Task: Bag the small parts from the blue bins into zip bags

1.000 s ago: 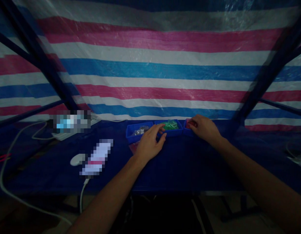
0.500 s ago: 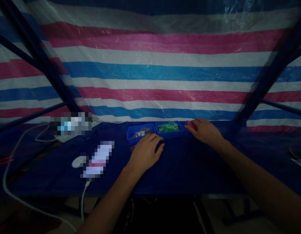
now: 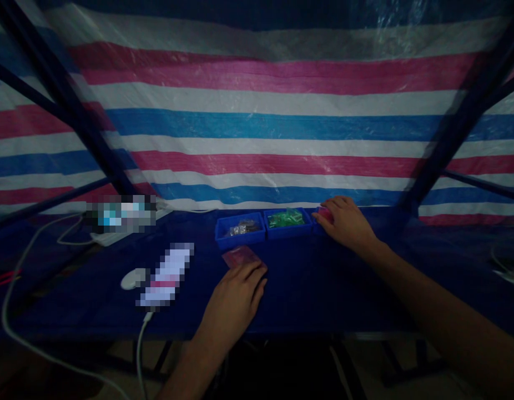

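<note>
My left hand [image 3: 236, 297] rests on the table, palm down with the fingers extended, its fingertips on the near edge of a flat, see-through pink plastic packet [image 3: 240, 256]. My right hand [image 3: 346, 222] reaches over a small blue bin at the right end of a row, thumb and fingers apart around pink packets [image 3: 324, 213]. Most of that bin lies hidden behind the hand. Left of it, a blue bin [image 3: 288, 231] holds green packets [image 3: 286, 218]. A third blue bin [image 3: 242, 240] contains clear packets of silvery pieces [image 3: 243, 226].
On the left of the blue table [image 3: 307, 289] lie a blurred-out phone [image 3: 167, 275] with a white cable [image 3: 139, 350] and a round white object [image 3: 132, 279]. Behind them is a white power strip [image 3: 119, 235]. A striped plastic sheet [image 3: 257, 125] hangs behind, between blue metal posts [image 3: 444, 130].
My left hand has drawn back toward me from the left bin, uncovering the pink packet on the table. My right hand has shifted slightly at the right-hand bin.
</note>
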`<state>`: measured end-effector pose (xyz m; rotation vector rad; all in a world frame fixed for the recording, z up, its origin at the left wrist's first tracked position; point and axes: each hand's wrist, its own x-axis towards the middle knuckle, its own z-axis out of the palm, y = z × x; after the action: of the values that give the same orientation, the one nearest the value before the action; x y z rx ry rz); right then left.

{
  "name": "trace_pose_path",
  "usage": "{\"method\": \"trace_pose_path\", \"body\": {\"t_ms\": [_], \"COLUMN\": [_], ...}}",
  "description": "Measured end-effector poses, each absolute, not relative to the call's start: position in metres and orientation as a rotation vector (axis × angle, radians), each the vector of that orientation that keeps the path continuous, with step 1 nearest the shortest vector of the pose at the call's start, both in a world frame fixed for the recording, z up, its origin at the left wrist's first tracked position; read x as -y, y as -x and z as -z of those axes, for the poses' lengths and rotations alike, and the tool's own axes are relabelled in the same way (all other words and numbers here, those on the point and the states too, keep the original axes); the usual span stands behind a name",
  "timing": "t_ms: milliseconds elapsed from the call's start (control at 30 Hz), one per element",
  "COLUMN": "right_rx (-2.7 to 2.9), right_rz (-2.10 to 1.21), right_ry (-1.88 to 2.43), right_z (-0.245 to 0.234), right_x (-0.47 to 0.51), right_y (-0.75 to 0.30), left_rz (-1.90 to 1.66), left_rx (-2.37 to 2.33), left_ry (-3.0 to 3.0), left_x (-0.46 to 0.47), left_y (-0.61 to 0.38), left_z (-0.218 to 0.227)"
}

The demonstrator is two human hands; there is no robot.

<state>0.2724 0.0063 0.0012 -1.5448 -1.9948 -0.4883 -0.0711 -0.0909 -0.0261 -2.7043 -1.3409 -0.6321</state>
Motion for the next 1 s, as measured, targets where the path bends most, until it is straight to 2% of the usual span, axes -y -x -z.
{"method": "trace_pose_path", "body": {"t_ms": [233,367,600,700,800,1000], "right_rx": [2.138,2.185,2.243,2.217,2.116,1.788], "right_rz": [0.241,0.040,-0.151,-0.190,-0.339,-1.050], "right_ry": [1.115,0.978,0.857,0.864,0.894,0.726], "right_z": [-0.001,0.005,0.007,0.005,0.003,0.001], "right_x": [0.010,0.017,0.026,0.027,0.027,0.029], "right_y": [-0.231,-0.217,-0.208,-0.207,-0.207,-0.205], "left_rz": [0.742,0.642,0.666,0.838,1.185,1.680], "left_rx": [1.304,1.257,0.823,0.690,0.593,1.335], "left_ry": [2.706,2.735,2.991,3.094,3.127,2.866], "left_x": [0.108,0.125,0.160,0.162,0.149,0.089], "left_y": [0.069,0.069,0.072,0.077,0.078,0.059], "left_z": [0.025,0.025,0.037,0.041,0.028,-0.022]}}
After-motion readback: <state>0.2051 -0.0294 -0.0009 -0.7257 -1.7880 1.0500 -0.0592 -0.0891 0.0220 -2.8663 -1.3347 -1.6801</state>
